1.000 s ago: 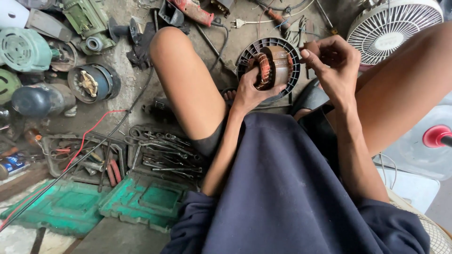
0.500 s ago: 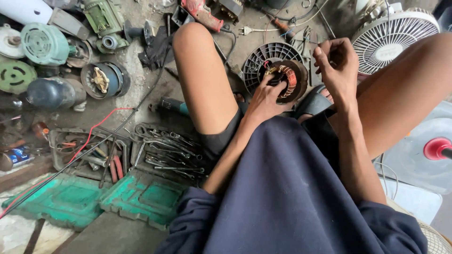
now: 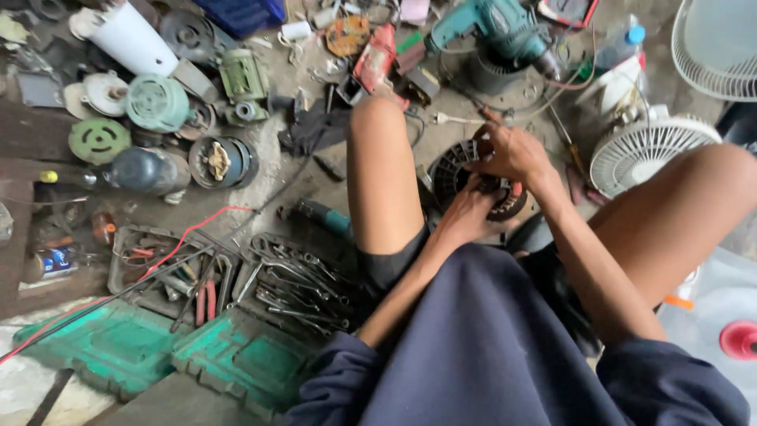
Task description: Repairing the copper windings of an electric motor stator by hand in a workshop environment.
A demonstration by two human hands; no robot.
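Both hands work on a round black motor housing (image 3: 461, 177) with copper windings, which rests on the concrete floor (image 3: 268, 170) between the person's bare knees. The left hand (image 3: 467, 214) grips its near rim from below; the right hand (image 3: 512, 154) is closed over its top edge, fingers curled. An open tray (image 3: 126, 244) near the left knee holds pliers and red-handled tools; loose wrenches (image 3: 296, 284) lie just beside it. Two green case halves (image 3: 169, 351) lie at the floor's near left. Motor parts (image 3: 158, 102) crowd the far left; a teal drill (image 3: 493, 24) lies at the far edge, a white fan guard (image 3: 643, 154) to the right.
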